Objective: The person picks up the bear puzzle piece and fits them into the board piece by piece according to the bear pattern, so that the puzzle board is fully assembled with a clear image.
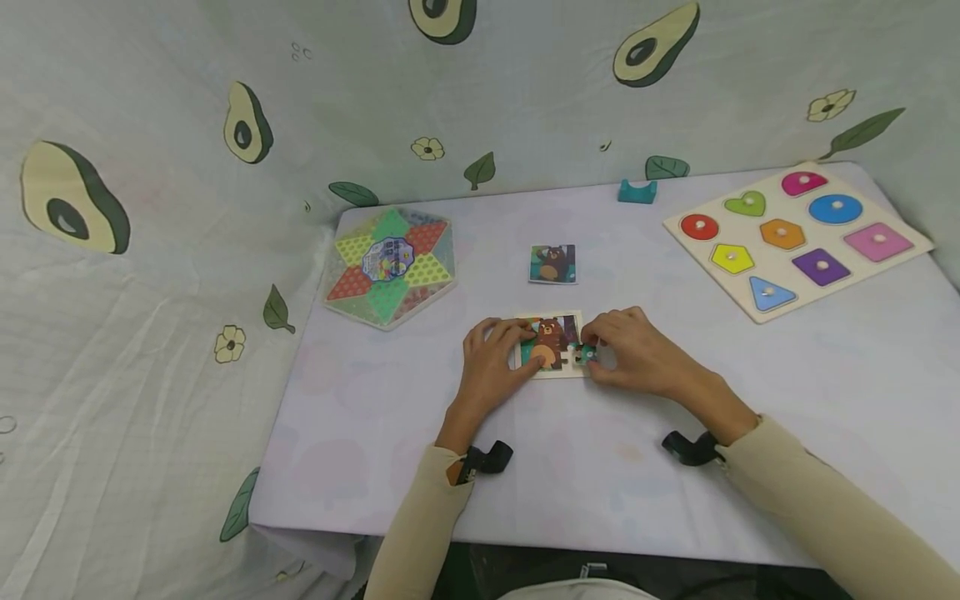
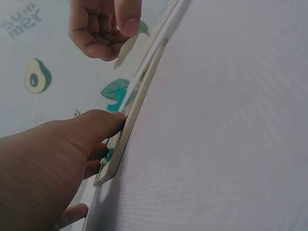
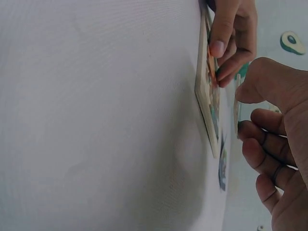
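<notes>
A bear jigsaw puzzle (image 1: 550, 337) lies flat in its pale wooden frame (image 1: 553, 375) at the table's middle. My left hand (image 1: 491, 358) rests over its left side, the thumb near the lower edge and the fingertips near the upper one. In the left wrist view the thumb lies on the frame's near rim. My right hand (image 1: 637, 354) pinches a small teal puzzle piece (image 1: 587, 353) between thumb and fingers, over the lower right corner. Edge-on in the right wrist view, the piece (image 3: 237, 108) is apart from the frame. Its printed side is partly hidden by the fingers.
Beyond the puzzle lies a bear picture card (image 1: 552, 264). A hexagonal star-patterned game box (image 1: 390, 267) sits at the left. On the right is a wooden shape board (image 1: 798, 237) with knobbed pieces. A teal stand (image 1: 637, 192) is near the back edge.
</notes>
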`<move>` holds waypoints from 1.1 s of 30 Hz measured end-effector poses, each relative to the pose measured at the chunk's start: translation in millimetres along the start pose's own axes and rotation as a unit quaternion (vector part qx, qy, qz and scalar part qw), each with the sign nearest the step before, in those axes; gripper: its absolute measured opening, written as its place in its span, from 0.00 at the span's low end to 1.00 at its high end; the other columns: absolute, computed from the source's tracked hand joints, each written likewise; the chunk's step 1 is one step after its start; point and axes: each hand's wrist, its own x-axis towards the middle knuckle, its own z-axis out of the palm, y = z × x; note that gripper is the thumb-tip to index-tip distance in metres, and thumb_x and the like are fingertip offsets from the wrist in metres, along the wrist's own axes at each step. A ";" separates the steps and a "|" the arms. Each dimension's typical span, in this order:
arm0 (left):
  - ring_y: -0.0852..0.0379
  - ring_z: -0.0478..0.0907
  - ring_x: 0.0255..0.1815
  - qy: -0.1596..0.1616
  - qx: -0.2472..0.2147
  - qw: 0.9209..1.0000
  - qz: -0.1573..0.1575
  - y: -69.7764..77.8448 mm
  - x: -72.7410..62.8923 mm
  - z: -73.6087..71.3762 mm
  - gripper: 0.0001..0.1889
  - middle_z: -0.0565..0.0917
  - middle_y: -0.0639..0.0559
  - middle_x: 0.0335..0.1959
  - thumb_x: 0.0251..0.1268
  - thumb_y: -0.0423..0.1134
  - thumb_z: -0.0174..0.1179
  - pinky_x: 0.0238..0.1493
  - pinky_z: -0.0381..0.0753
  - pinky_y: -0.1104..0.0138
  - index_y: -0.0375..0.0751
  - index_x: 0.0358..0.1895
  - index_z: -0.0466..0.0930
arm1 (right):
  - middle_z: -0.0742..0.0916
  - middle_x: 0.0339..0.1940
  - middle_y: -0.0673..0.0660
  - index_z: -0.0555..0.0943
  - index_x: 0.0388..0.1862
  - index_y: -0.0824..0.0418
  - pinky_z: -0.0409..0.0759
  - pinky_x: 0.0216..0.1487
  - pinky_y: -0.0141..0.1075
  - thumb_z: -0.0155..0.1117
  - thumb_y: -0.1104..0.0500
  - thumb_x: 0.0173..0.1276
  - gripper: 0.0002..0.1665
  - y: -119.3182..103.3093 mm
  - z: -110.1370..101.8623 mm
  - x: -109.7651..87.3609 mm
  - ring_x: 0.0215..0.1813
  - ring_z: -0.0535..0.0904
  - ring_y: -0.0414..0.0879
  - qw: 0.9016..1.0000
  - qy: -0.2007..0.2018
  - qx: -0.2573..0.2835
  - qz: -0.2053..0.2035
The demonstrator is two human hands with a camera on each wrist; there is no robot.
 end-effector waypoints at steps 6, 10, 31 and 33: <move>0.52 0.57 0.73 -0.001 0.002 1.000 -0.001 -0.2 0.5 0.2 0.21 0.73 0.62 0.68 0.65 0.59 0.65 0.73 0.47 0.49 0.57 0.58 0.81 | 0.85 0.37 0.51 0.83 0.44 0.62 0.68 0.52 0.47 0.73 0.58 0.56 0.18 -2.9 2.6 2.3 0.40 0.76 0.44 1.000 -0.010 0.003 0.003; 0.52 0.56 0.73 -0.002 0.002 1.000 0.000 -0.1 0.6 0.0 0.22 0.73 0.62 0.68 0.65 0.59 0.65 0.73 0.47 0.50 0.57 0.58 0.81 | 0.85 0.38 0.51 0.83 0.45 0.62 0.68 0.52 0.46 0.74 0.57 0.55 0.18 -4.2 4.7 3.0 0.41 0.77 0.44 1.000 -0.016 0.001 0.004; 0.52 0.56 0.73 -0.006 0.015 1.000 0.003 0.3 1.8 1.4 0.23 0.72 0.63 0.68 0.66 0.61 0.63 0.73 0.47 0.50 0.57 0.59 0.80 | 0.84 0.44 0.55 0.88 0.42 0.61 0.68 0.47 0.48 0.75 0.60 0.59 0.12 -2.5 19.3 1.3 0.46 0.79 0.50 1.000 -0.013 -0.012 -0.023; 0.52 0.56 0.73 -0.003 0.013 1.000 0.001 -0.4 1.7 0.9 0.22 0.72 0.63 0.68 0.66 0.60 0.64 0.73 0.47 0.50 0.57 0.59 0.80 | 0.84 0.44 0.55 0.89 0.41 0.61 0.68 0.46 0.47 0.76 0.62 0.59 0.10 -3.1 20.0 1.8 0.46 0.78 0.50 0.999 -0.009 -0.017 -0.031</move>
